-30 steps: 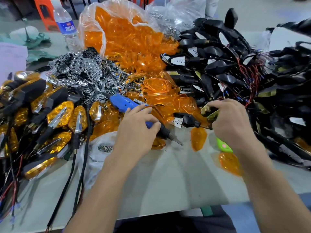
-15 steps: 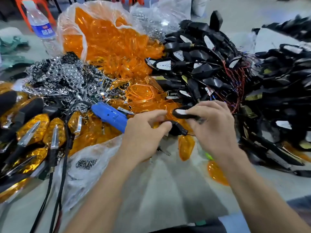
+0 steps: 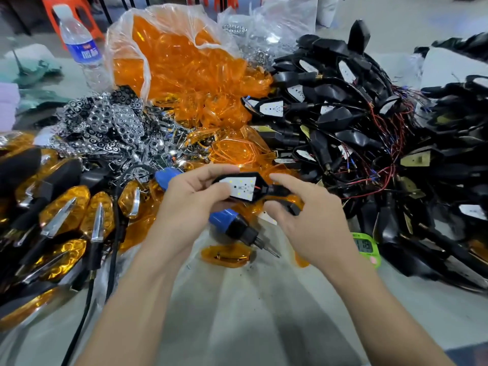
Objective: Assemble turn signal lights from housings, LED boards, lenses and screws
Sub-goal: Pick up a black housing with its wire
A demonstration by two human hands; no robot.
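A black housing [image 3: 260,192] with a white LED board [image 3: 241,187] facing up hangs above the table's middle. My left hand [image 3: 190,207] pinches its head between thumb and fingers. The same hand keeps a blue electric screwdriver [image 3: 224,219] under its palm, bit pointing right and down. My right hand [image 3: 314,225] is at the housing's black stem [image 3: 281,192], thumb below and index finger stretched out above. A loose orange lens [image 3: 227,256] lies on the table just under the hands.
A plastic bag of orange lenses [image 3: 184,64] stands at the back. Chrome reflectors [image 3: 105,122] are heaped at back left, finished lights [image 3: 66,215] at left, wired black housings [image 3: 356,122] at right. A water bottle [image 3: 79,48] and a green timer [image 3: 367,247] stand nearby.
My right hand carried a housing from the right pile towards the middle. My left hand, still with the screwdriver, rose and took hold of the housing's head.
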